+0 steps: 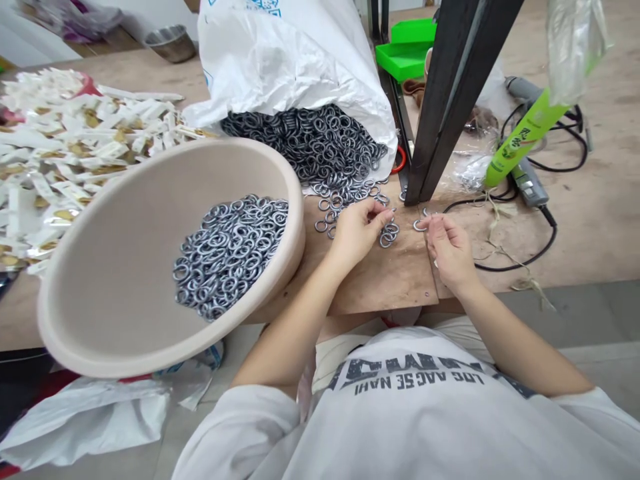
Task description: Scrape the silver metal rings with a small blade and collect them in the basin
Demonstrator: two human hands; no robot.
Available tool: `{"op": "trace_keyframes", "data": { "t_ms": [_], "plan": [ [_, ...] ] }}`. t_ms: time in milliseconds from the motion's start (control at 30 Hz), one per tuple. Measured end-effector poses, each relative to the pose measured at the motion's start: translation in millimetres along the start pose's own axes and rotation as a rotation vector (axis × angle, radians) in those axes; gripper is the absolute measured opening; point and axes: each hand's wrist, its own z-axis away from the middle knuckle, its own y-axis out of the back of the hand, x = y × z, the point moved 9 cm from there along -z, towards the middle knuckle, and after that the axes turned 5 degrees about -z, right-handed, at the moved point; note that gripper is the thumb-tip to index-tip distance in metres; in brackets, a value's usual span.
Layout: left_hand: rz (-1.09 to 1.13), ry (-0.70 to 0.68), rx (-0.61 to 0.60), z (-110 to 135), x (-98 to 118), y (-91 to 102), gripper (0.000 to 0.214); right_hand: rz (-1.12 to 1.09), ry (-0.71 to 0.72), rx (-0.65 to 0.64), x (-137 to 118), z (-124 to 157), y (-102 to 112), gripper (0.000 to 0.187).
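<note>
My left hand (pixel 357 233) is closed in a pinch above the wooden table, with a bit of grey ring just showing at the fingertips. Thumb and fingers of my right hand (pixel 450 250) pinch a grey ring (pixel 419 225) beside the foot of a dark metal post. Under and around my left hand lie loose grey rings (pixel 389 235), trailing from a heap (pixel 320 137) in the mouth of a white sack (pixel 295 67). A large beige basin (pixel 105 267) to the left holds a pile of similar rings (pixel 233 253).
The dark metal post (pixel 445 100) rises beyond my hands. Green trays (pixel 403 60) stand behind it. To the right are a green packet (pixel 523 137), a grey tool (pixel 530 183) and a black cable (pixel 553 230). White-wrapped pieces (pixel 60 160) cover the far left; a metal bowl (pixel 171 45) sits behind.
</note>
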Motion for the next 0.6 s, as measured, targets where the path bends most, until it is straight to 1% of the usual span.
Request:
{"op": "trace_keyframes", "data": {
  "t_ms": [67, 167, 233, 267, 333, 400, 500, 567, 600],
  "plan": [
    [0.279, 0.094, -0.037, 17.9, -4.3, -3.4, 0.028, -0.054, -0.004, -0.012, -5.0, -2.6, -5.4, 0.042],
    [0.669, 0.248, -0.117, 43.7, -6.9, -19.6, 0.039, -0.114, -0.036, -0.107, -4.5, -5.6, -25.2, 0.038],
    [0.864, 0.355, -0.147, 56.3, -9.9, -31.7, 0.042, -0.152, -0.062, -0.140, 0.1, -7.0, -35.8, 0.033],
    [0.927, 0.393, -0.143, 60.3, -12.2, -35.8, 0.043, -0.168, -0.073, -0.147, 3.0, -7.7, -39.7, 0.031],
    [0.972, 0.411, -0.094, 63.2, -18.0, -37.7, 0.043, -0.172, -0.082, -0.151, 8.8, -9.1, -44.9, 0.028],
    [0.927, 0.370, -0.035, 62.3, -22.6, -34.0, 0.040, -0.143, -0.080, -0.140, 14.1, -10.5, -46.8, 0.028],
    [0.809, 0.296, 0.011, 61.6, -23.8, -26.6, 0.036, -0.110, -0.062, -0.095, 18.8, -11.5, -43.7, 0.027],
    [0.775, 0.283, 0.039, 63.3, -22.4, -21.2, 0.034, -0.094, -0.035, -0.063, 17.3, -10.9, -39.6, 0.026],
    [0.773, 0.282, 0.060, 64.6, -21.3, -17.8, 0.038, -0.082, -0.020, -0.064, 15.1, -10.3, -38.7, 0.026]
  ]
}}
